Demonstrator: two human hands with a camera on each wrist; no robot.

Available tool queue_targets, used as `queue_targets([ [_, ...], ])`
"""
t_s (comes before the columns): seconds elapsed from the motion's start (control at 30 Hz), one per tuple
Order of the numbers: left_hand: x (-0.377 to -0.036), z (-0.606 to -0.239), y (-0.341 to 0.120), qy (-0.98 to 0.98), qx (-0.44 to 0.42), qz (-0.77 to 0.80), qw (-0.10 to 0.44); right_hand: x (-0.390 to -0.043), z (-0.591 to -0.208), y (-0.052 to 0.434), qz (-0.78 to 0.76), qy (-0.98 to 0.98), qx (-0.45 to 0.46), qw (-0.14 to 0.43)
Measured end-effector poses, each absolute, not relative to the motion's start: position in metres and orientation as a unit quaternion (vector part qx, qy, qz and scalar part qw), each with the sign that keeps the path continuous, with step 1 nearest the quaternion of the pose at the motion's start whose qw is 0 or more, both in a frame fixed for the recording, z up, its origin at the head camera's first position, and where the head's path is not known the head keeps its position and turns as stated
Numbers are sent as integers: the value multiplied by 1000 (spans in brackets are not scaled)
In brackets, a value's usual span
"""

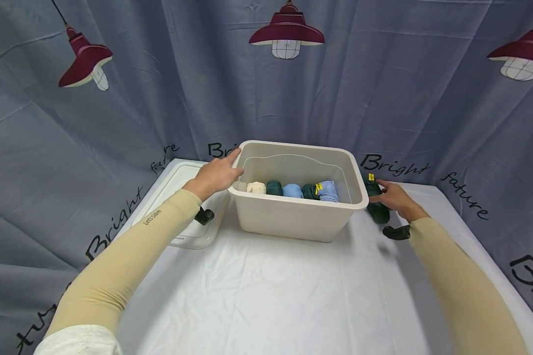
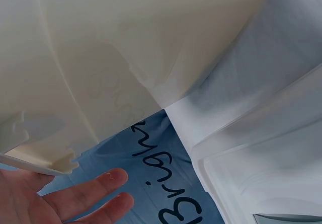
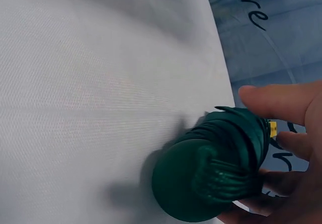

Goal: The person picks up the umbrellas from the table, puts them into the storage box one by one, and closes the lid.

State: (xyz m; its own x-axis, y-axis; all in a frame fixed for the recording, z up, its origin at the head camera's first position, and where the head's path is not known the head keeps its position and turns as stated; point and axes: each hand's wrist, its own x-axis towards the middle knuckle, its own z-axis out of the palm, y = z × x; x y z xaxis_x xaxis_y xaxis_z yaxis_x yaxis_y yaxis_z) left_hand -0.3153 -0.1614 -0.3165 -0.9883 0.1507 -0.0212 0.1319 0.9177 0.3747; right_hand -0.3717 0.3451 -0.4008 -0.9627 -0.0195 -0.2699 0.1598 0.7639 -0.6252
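white-clothed table (image 1: 266, 296); grey lamp-print curtain (image 1: 382, 98) behind it.

You see: bin (image 1: 293, 217) smooth matt cream plastic | rolled sock (image 3: 216, 173) dark green ribbed knit | tablecloth (image 1: 266, 296) white fine-woven cloth | lid (image 1: 177, 182) translucent plastic

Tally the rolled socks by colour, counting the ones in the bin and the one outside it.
Cream: 1
Dark green: 3, two in the bin and one in the right hand's grip
Light blue: 2
Total: 6
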Motion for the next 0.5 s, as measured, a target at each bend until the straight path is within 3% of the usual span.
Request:
queue_targets([
  [0.5, -314, -314, -163, 978, 71, 193, 24, -377, -403, 338, -282, 949, 29, 140],
])
